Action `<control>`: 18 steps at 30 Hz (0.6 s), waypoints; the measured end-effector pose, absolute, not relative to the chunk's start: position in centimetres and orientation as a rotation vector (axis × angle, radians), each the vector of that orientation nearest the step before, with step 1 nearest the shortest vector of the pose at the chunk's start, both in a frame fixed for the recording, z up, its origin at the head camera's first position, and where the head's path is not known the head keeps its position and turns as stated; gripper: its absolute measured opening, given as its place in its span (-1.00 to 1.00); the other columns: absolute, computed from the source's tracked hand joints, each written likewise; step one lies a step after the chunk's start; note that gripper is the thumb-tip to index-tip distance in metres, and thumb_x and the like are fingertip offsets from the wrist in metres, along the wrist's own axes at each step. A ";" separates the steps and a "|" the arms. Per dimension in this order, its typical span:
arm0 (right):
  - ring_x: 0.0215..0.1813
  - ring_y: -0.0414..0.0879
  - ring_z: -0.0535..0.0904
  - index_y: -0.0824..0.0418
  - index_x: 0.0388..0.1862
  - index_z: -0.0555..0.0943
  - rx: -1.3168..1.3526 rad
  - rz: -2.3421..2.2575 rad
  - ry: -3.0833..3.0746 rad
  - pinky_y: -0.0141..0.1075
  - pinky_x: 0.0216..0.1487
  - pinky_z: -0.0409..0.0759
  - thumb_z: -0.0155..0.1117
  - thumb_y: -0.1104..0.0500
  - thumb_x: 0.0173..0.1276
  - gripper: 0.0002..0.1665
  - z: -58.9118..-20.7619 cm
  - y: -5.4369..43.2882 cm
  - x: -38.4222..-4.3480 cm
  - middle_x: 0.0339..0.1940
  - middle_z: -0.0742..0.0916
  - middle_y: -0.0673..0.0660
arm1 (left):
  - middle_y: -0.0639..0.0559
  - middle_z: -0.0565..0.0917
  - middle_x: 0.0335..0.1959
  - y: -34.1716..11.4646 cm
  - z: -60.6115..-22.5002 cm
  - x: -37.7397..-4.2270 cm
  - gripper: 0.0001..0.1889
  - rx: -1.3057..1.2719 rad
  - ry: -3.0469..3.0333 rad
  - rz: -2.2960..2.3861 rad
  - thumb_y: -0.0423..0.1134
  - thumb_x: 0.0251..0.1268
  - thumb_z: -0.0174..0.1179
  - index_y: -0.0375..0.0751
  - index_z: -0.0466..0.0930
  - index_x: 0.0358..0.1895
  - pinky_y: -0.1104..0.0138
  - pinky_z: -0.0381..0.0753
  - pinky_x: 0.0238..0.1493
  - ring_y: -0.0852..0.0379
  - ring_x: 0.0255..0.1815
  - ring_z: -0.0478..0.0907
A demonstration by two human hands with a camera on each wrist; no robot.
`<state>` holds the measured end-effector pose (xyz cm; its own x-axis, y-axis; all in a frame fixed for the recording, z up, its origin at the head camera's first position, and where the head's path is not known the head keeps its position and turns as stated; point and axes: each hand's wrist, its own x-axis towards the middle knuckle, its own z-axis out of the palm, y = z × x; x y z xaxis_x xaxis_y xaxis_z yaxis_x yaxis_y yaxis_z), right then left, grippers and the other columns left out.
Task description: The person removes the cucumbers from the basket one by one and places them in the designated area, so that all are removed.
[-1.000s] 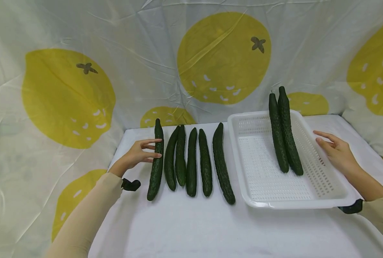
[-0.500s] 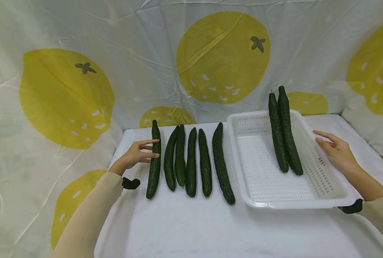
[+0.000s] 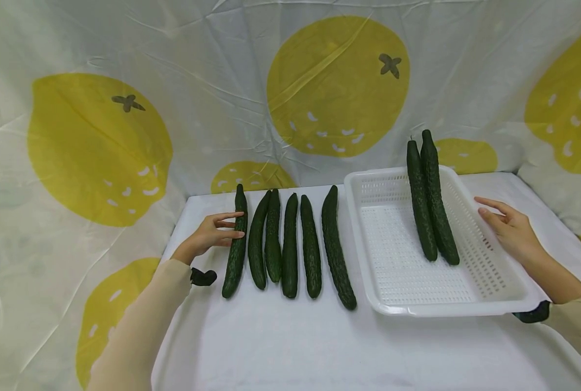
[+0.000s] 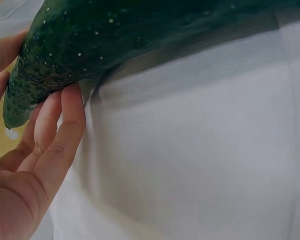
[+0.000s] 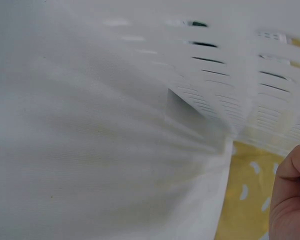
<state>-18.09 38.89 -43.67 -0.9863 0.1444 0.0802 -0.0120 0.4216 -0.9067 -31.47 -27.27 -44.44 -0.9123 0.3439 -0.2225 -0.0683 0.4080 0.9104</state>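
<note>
My left hand [image 3: 212,233] grips the leftmost dark green cucumber [image 3: 234,266], thumb on one side and fingers on the other. The left wrist view shows this cucumber [image 4: 120,37] close up, with its shadow on the cloth beneath; whether it touches the cloth I cannot tell. Several more cucumbers [image 3: 290,250] lie in a row just to its right. At the far right my right hand [image 3: 512,231] lies along the outer side of a white plastic basket [image 3: 447,309], its fingertips at the rim and its fingers loosely extended. Two cucumbers [image 3: 432,201] lean in the basket, tips above the back rim.
A white cloth [image 3: 290,347] covers the table. Behind it hangs a pale curtain [image 3: 212,70] printed with large yellow lemons. The rightmost cucumber of the row [image 3: 338,250] lies close to the basket's left side.
My left hand has shifted its cucumber slightly left, then back to the right, and the cucumber's near end now appears a little farther back. My right hand and the basket have stayed put.
</note>
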 end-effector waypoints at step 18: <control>-0.35 -0.53 0.56 -0.23 0.44 0.46 -0.126 1.617 -2.530 -0.54 -0.45 0.59 0.13 0.02 0.57 -0.51 -43.7 38.9 -18.1 -0.33 0.63 -0.53 | -0.47 0.39 0.33 -26.6 -44.7 -31.4 -0.29 0.201 2.357 1.463 -0.31 0.22 0.44 -0.18 0.39 0.46 0.01 0.66 0.05 -0.30 0.28 0.45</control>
<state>-18.12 38.91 -43.68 -0.9873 0.1429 0.0691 -0.0027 0.4201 -0.9075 -31.38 -26.64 -44.73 -0.9257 0.3041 -0.2250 -0.0668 0.4541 0.8884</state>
